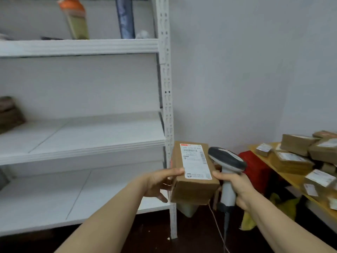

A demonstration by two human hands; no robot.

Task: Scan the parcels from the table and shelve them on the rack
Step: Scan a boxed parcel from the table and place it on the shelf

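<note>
My left hand grips a brown cardboard parcel by its left side, thumb on top at the edge of the white shipping label. My right hand holds the handle of a grey and white barcode scanner, whose dark head sits just right of the parcel. The parcel hangs in front of the white rack's right post. A wooden table at the right carries several more labelled brown parcels.
The rack's middle shelf and lower shelf are mostly bare; a brown parcel stack sits at the far left. An orange-topped item and a blue roll stand on the top shelf. A red box lies beside the table.
</note>
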